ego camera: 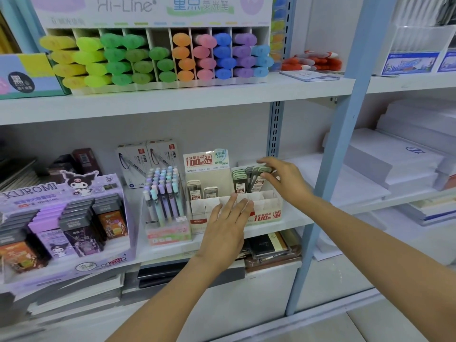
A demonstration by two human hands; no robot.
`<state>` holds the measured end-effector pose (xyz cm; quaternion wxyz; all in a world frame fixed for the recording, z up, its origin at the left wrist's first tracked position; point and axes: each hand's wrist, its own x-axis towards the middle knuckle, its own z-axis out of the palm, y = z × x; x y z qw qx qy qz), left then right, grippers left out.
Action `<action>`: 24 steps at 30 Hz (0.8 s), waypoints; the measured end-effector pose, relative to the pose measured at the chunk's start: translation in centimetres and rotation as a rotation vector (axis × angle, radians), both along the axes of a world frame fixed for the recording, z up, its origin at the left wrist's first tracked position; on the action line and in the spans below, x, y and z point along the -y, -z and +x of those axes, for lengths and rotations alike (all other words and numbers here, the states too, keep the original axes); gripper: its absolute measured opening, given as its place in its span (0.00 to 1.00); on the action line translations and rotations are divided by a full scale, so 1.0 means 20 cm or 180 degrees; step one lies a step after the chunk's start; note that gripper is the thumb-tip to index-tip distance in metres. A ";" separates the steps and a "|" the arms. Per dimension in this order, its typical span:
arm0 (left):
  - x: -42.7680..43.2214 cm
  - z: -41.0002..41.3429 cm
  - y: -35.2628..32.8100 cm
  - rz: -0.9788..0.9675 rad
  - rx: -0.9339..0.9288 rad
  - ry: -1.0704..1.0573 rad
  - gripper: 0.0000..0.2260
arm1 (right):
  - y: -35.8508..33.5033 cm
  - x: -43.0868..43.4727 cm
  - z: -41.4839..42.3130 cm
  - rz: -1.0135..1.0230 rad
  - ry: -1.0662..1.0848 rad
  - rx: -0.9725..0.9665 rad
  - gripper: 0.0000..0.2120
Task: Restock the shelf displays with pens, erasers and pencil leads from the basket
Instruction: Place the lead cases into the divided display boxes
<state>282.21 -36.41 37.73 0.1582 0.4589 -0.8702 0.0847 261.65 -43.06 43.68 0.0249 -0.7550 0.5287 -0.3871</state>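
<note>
Our forearms stretch in from the bottom edge, both aimed at the middle shelf [297, 217], and that is where the action is. Biggest thing up there is the highlighter rack [158, 58] on the upper board [172, 104], well stocked, so we judge there's nothing for us to do. Lower left stands the purple Kuromi display [61, 218], and beside it the clear pen stand [162, 196], packed upright. Between that and the blue post [329, 169] sits the lead display box [265, 206], front slots bare, back rows partly filled, so we judge this is the one being topped up. Our left hand [225, 225] lies flat against its front wall, fingers straight and released, bracing the light card box, we reckon, so it cannot slide back. Our right hand [283, 180] pinches a small clutch of lead cases [256, 181] between thumb and fingertips, upright over the back right row, ready to drop in. We see no basket from here.
</note>
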 end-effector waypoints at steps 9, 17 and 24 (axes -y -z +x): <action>0.01 0.01 0.01 -0.0017 0.0163 0.0023 0.33 | 0.09 0.00 0.11 0.0033 0.0310 -0.1026 0.23; -0.01 0.02 -0.04 0.0128 0.0235 0.0056 0.36 | -0.01 -0.10 0.11 0.0577 -0.0018 -0.0966 0.27; -0.29 0.23 0.10 -0.0292 -0.0953 -0.0056 0.22 | 0.20 -0.46 0.43 -0.0135 -0.0602 0.0080 0.12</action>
